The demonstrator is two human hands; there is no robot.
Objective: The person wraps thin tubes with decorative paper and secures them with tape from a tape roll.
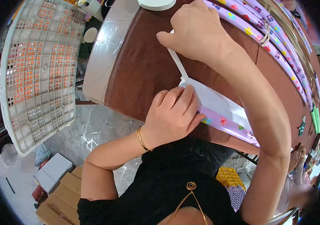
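The wrapping paper point(227, 120) lies on the brown tabletop point(141, 67). The left hand point(173, 112) presses down on it, grip curled shut, so it stays flat. Just above it, the right hand point(195, 32) pinches its white folded edge.

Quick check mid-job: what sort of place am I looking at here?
Probably a small packing or craft workshop: a brown worktable lined with rolls of patterned wrapping paper, a big plastic grid tray alongside, and cardboard boxes stacked on the floor.

Purple gift-patterned wrapping paper point(227, 122), brown table point(145, 67)
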